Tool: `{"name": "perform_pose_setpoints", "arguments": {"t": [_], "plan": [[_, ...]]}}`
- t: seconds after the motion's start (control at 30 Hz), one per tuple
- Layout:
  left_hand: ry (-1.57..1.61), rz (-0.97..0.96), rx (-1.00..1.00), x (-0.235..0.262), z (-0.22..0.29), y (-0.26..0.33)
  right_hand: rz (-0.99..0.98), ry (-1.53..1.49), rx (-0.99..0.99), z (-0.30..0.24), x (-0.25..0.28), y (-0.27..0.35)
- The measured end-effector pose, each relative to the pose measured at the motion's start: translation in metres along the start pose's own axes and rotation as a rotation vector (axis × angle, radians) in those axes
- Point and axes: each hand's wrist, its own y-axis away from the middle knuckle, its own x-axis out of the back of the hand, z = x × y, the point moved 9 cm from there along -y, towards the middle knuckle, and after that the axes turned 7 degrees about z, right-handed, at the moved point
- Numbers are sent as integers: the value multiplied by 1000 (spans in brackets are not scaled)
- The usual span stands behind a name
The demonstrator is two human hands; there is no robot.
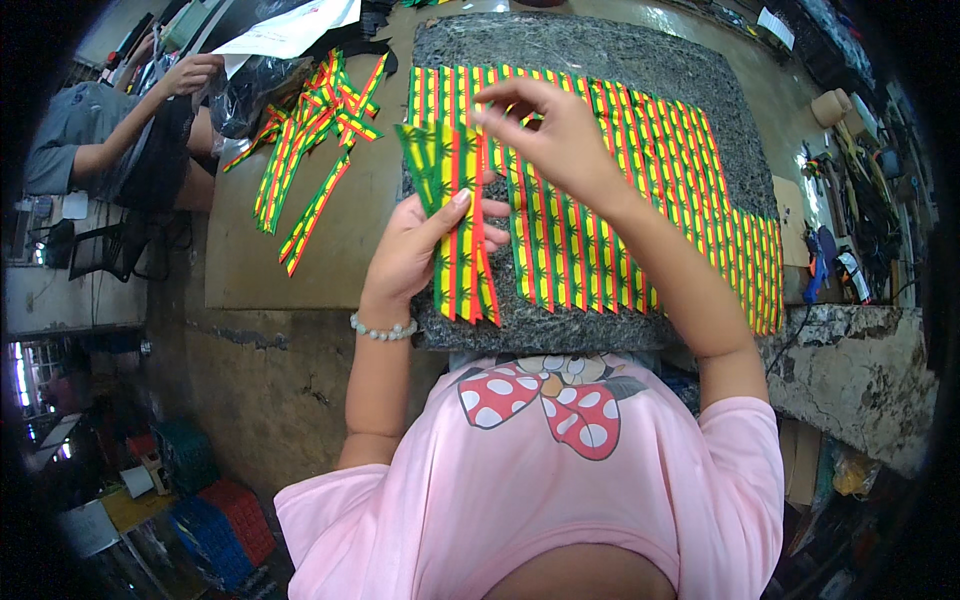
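Two bare hands over a dark speckled pad (600, 45) on a brown table (300, 260). Left hand (420, 245) clenched around a bundle of striped ribbon strips (462, 225), green, yellow and red, thumb pressed on top, bundle standing almost upright over the front left part of the pad. A white bead bracelet (380, 328) on the left wrist. Right hand (545, 130) raised above the pad, fingertips pinched on the top end of one strip at the upper edge of the bundle; not possible to tell if this strip belongs to the bundle or to the row. Many more strips of the same colours laid flat side by side as a row of strips (640, 200) across the pad, from the middle to the right edge, touching each other. A loose pile of strips (310, 140) on the bare table at the left, well apart from the pad, some crossing each other. Near this pile, a clear plastic bag (245, 90) and a white paper sheet (290, 30) at the far left corner, print too small to see. Another person's hand (190, 72) beside the bag. A roll of brown tape (830, 105) at the far right. Blue and red plastic crates (225, 520) on the floor, lower left.
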Motion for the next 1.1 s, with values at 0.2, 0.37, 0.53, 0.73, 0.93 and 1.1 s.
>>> {"name": "perform_pose_setpoints", "arguments": {"t": [0.2,0.37,0.53,0.73,0.93,1.1], "plan": [[277,74,-15,35,-7,11,-609,316,107,31,-15,27],[386,112,36,48,-34,6,-717,622,373,26,-23,56],[348,109,40,50,-42,6,-733,321,254,-3,-15,84],[267,49,37,46,-43,3,-650,283,64,-14,-7,154],[262,53,43,44,-41,4,-545,297,61,-11,-1,167],[206,106,42,44,-42,6,-532,416,166,-17,-5,170]]}}
